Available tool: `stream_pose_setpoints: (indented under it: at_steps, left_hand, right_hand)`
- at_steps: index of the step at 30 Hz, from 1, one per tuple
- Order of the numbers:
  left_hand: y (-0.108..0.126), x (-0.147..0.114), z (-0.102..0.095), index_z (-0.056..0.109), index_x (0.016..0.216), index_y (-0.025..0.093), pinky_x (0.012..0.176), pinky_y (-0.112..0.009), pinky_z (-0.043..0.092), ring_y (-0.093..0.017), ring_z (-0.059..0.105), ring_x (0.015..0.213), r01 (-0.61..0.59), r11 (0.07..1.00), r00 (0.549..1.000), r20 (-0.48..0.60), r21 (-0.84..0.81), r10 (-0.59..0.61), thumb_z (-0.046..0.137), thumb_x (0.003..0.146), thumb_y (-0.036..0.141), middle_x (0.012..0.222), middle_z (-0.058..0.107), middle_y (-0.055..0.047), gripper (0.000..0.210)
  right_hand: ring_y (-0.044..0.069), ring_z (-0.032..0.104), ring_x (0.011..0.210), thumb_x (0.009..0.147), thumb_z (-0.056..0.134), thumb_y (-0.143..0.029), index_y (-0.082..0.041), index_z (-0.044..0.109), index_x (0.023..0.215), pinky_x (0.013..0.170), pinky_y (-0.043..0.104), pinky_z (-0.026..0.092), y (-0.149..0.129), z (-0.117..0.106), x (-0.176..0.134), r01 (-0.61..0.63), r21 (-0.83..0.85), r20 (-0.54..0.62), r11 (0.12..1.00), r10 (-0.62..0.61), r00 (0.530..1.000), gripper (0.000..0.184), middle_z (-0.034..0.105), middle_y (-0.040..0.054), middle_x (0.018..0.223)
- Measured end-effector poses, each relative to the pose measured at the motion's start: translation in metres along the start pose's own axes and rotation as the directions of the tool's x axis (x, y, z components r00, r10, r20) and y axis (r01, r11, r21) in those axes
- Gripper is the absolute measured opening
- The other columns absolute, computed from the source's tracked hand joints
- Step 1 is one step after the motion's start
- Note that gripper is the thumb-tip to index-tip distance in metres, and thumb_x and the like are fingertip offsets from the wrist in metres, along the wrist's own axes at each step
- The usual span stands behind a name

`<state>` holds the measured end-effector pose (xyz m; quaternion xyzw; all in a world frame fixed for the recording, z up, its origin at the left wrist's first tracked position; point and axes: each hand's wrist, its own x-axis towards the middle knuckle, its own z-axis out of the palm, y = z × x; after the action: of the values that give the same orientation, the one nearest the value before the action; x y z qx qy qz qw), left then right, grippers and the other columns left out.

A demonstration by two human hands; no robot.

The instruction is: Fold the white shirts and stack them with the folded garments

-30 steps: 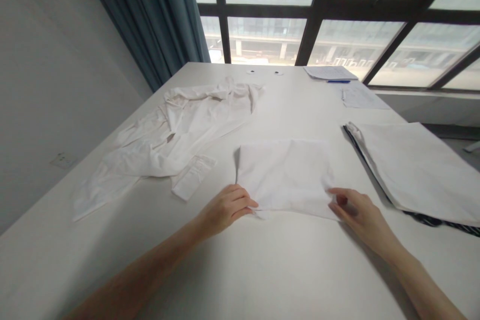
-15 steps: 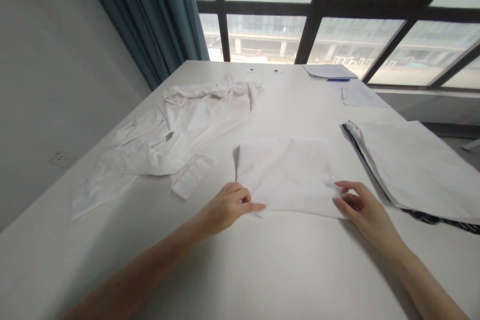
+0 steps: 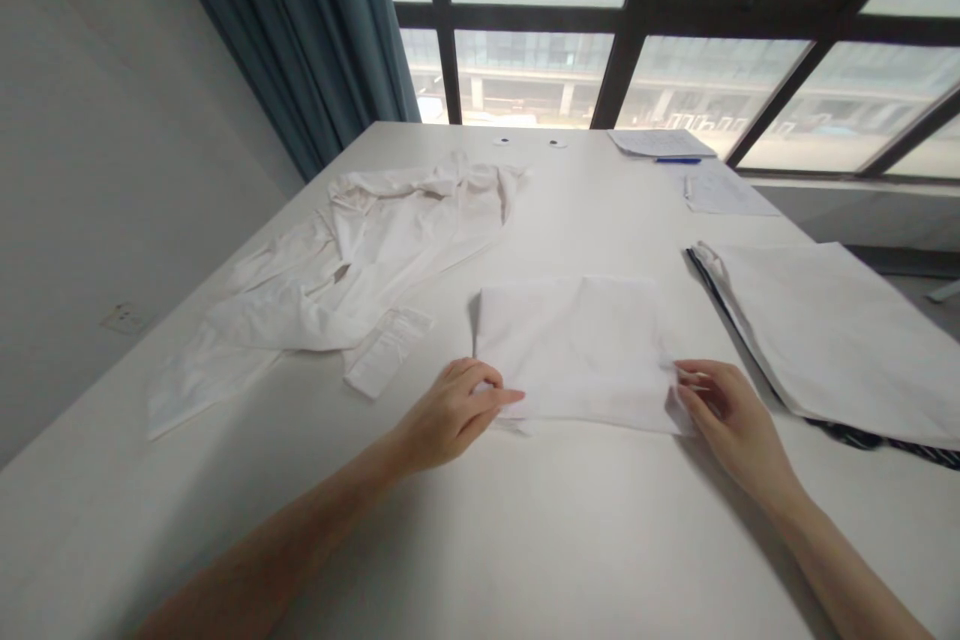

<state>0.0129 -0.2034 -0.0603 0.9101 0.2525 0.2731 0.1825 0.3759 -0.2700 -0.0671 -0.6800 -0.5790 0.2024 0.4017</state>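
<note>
A folded white cloth (image 3: 577, 350) lies as a rough rectangle on the white table in front of me; its exact kind does not show. At its near left corner is my left hand (image 3: 457, 415), closed on the edge with the index finger stretched over the fabric. My right hand (image 3: 727, 415) holds the near right edge between thumb and fingers, the fingertips partly hidden by the fabric. To the left, a crumpled white shirt (image 3: 420, 230) is spread out, one cuff (image 3: 386, 350) pointing towards my left hand.
On the right lies a stack of folded garments (image 3: 847, 330), white over dark striped fabric. Papers (image 3: 660, 143) and a blue pen (image 3: 677, 160) are at the far right of the table (image 3: 525, 540). A wall, blue curtain (image 3: 300, 30) and window stand around it.
My left hand has shifted slightly up and left along the near left corner. My right hand has slid a little right at the cloth's edge. The cloth has hardly moved.
</note>
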Motion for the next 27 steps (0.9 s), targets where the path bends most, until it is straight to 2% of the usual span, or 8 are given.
stream_pose_setpoints:
  at_steps: [4,7,13,17,19,21,24,27]
  left_hand:
    - [-0.003,0.002,-0.004,0.065,0.116,0.02,0.094,-0.036,0.044,-0.02,0.053,0.104,0.159,0.986,0.977,-0.137,-0.054,-0.165,0.044,0.096,0.014,0.108,0.058,-0.008,0.029]
    - [-0.01,0.008,-0.012,0.064,0.116,0.021,0.1,-0.039,0.043,-0.021,0.052,0.111,0.27,0.96,0.943,-0.181,-0.075,-0.28,0.046,0.093,0.016,0.113,0.055,-0.008,0.029]
    - [-0.052,0.041,-0.016,0.057,0.118,0.02,0.091,-0.037,0.05,-0.021,0.053,0.111,0.431,0.879,0.839,-0.268,-0.206,-0.474,0.05,0.089,0.023,0.117,0.053,-0.008,0.03]
    - [-0.079,0.072,0.002,0.05,0.113,0.02,0.096,-0.038,0.047,-0.019,0.056,0.11,0.433,0.852,0.759,-0.392,-0.294,-0.52,0.055,0.087,0.024,0.112,0.057,-0.007,0.026]
    - [-0.085,0.082,0.011,0.044,0.121,0.021,0.1,-0.039,0.045,-0.018,0.058,0.109,0.417,0.858,0.761,-0.401,-0.299,-0.51,0.056,0.088,0.022,0.113,0.06,-0.007,0.035]
    - [-0.088,0.086,0.018,0.041,0.128,0.022,0.099,-0.04,0.045,-0.019,0.06,0.108,0.423,0.87,0.79,-0.367,-0.255,-0.491,0.053,0.091,0.022,0.114,0.062,-0.008,0.039]
    - [-0.088,0.084,0.023,0.046,0.127,0.021,0.098,-0.043,0.046,-0.023,0.06,0.112,0.416,0.899,0.839,-0.325,-0.132,-0.436,0.047,0.095,0.021,0.116,0.063,-0.01,0.032]
    - [-0.089,0.08,0.026,0.05,0.123,0.019,0.099,-0.044,0.045,-0.024,0.059,0.114,0.397,0.916,0.857,-0.331,-0.062,-0.394,0.045,0.096,0.019,0.118,0.063,-0.011,0.028]
  right_hand:
    - [0.02,0.065,0.079,0.083,0.061,-0.05,-0.024,0.057,0.114,0.063,0.032,0.054,0.002,-0.003,0.008,-0.134,0.156,0.085,0.979,0.122,0.989,0.041,0.066,0.0075,0.095]
    - [0.018,0.062,0.068,0.081,0.063,-0.053,-0.023,0.057,0.114,0.052,0.028,0.05,0.001,-0.003,0.018,-0.17,0.146,0.137,0.975,0.151,0.979,0.046,0.064,0.0057,0.084]
    - [0.022,0.062,0.092,0.078,0.065,-0.05,-0.025,0.058,0.11,0.07,0.034,0.056,0.003,0.013,0.054,-0.044,0.081,0.009,0.996,0.043,0.999,0.042,0.06,0.0096,0.117]
    - [0.02,0.062,0.087,0.077,0.064,-0.039,-0.023,0.058,0.113,0.075,0.036,0.055,0.009,0.027,0.078,-0.035,0.064,-0.037,0.997,0.037,0.999,0.041,0.058,0.0092,0.115]
    - [0.018,0.06,0.083,0.077,0.062,-0.035,-0.023,0.059,0.113,0.076,0.036,0.054,0.012,0.031,0.085,0.015,0.023,-0.074,1.0,-0.014,0.997,0.038,0.058,0.0084,0.112]
    - [0.017,0.059,0.081,0.079,0.06,-0.033,-0.022,0.061,0.112,0.076,0.036,0.054,0.014,0.033,0.088,0.07,-0.003,-0.106,0.998,-0.07,0.992,0.035,0.057,0.0078,0.11]
    - [0.018,0.06,0.082,0.081,0.058,-0.034,-0.022,0.063,0.11,0.073,0.035,0.055,0.015,0.034,0.088,0.114,-0.016,-0.128,0.993,-0.115,0.985,0.032,0.056,0.0077,0.108]
    - [0.019,0.059,0.084,0.081,0.058,-0.033,-0.021,0.064,0.108,0.072,0.034,0.056,0.013,0.035,0.087,0.119,-0.033,-0.141,0.992,-0.123,0.982,0.03,0.056,0.0078,0.106]
